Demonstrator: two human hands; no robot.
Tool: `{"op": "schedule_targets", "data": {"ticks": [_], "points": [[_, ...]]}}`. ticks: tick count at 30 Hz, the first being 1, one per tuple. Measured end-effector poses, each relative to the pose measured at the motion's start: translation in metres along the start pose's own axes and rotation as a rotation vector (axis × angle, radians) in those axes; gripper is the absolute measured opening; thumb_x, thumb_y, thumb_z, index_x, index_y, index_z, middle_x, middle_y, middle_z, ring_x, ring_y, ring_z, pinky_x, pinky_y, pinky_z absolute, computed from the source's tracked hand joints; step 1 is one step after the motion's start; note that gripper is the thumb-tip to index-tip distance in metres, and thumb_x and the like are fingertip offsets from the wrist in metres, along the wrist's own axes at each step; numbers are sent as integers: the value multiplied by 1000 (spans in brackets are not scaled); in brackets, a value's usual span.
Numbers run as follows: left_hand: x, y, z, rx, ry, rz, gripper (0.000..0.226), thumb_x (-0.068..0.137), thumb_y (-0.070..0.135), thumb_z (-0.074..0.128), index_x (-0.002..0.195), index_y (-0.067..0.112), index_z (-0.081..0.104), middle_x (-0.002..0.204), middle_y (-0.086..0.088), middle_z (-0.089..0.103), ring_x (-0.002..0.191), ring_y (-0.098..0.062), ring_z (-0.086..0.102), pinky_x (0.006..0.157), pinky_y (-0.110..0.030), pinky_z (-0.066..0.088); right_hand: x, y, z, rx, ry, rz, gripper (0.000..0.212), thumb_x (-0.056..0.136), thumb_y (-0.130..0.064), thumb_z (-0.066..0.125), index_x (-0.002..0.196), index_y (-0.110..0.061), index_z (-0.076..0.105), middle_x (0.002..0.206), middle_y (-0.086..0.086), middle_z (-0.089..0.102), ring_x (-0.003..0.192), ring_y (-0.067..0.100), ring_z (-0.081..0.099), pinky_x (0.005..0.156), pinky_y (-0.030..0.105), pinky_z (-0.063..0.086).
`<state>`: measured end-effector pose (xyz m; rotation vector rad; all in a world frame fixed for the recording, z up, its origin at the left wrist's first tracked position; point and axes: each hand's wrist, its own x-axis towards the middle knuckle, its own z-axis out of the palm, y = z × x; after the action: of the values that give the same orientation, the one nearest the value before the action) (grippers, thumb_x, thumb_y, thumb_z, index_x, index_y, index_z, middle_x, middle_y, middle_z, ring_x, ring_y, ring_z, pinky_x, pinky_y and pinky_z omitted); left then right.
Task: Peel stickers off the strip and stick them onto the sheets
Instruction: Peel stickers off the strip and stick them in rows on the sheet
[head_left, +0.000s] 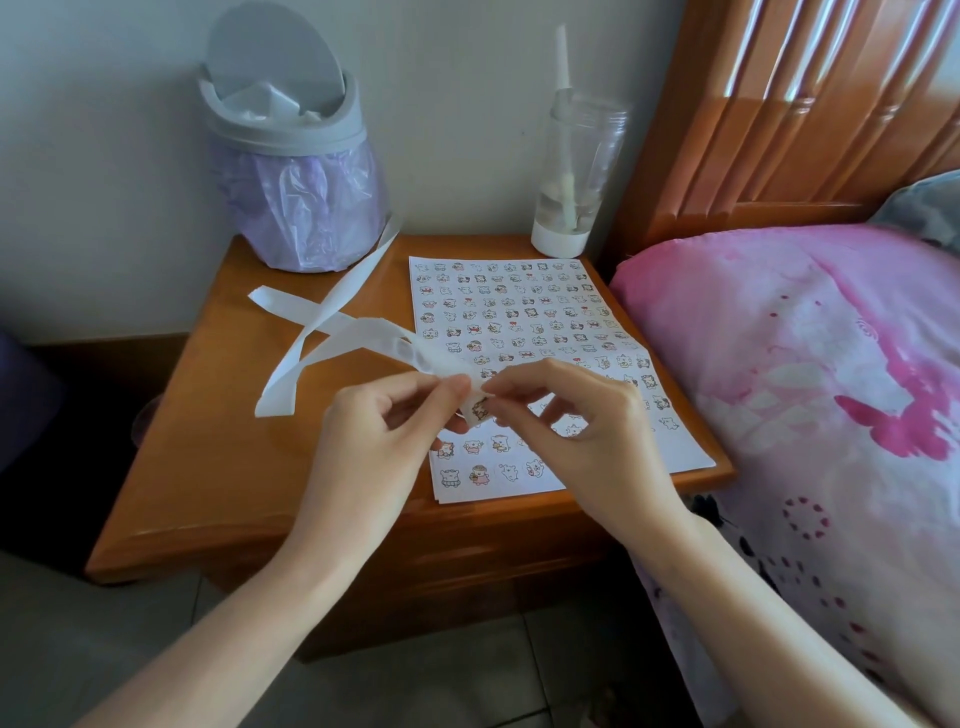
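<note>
A long white backing strip (332, 332) loops and crosses over the left half of the wooden bedside table (218, 457). My left hand (379, 436) pinches the strip's near end between thumb and fingers. My right hand (566, 421) pinches a small cartoon sticker (480, 408) at that same end, right beside the left fingertips. Both hands hover above a white sheet (524, 317) that lies flat on the table's right half and is covered with rows of small cartoon stickers. More sheet edges show under it at the front.
A grey swing-lid bin (291, 171) with a purple bag stands at the table's back left. A clear bottle (571, 176) with a straw is at the back right. A pink pillow (810, 374) and wooden headboard (789, 109) lie to the right.
</note>
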<state>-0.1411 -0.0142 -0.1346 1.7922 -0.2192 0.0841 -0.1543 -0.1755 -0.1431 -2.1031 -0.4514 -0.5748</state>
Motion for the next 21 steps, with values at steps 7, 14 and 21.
{"op": "schedule_targets", "data": {"ticks": [7,14,21], "points": [[-1,1,1,-4,-3,5,25,83,33,60,90,14,75,62,19,66,65,13,60,60,1,40,1,2,-1,-28,-23,-68,9,83,-6,69,91,-9,71,85,-2,70,79,8,64,61,21,51],[-1,1,1,-27,-3,-29,25,82,35,59,86,16,75,61,20,67,64,11,60,60,1,40,-1,5,0,-100,-14,-146,10,84,-6,67,93,-8,70,86,0,71,77,11,65,62,23,53],[-1,1,0,-36,-3,-24,25,83,33,60,86,13,75,57,23,64,66,12,60,60,2,40,-1,-1,-3,18,-30,-19,8,83,-8,69,91,-9,70,84,-4,71,76,8,66,64,24,53]]}}
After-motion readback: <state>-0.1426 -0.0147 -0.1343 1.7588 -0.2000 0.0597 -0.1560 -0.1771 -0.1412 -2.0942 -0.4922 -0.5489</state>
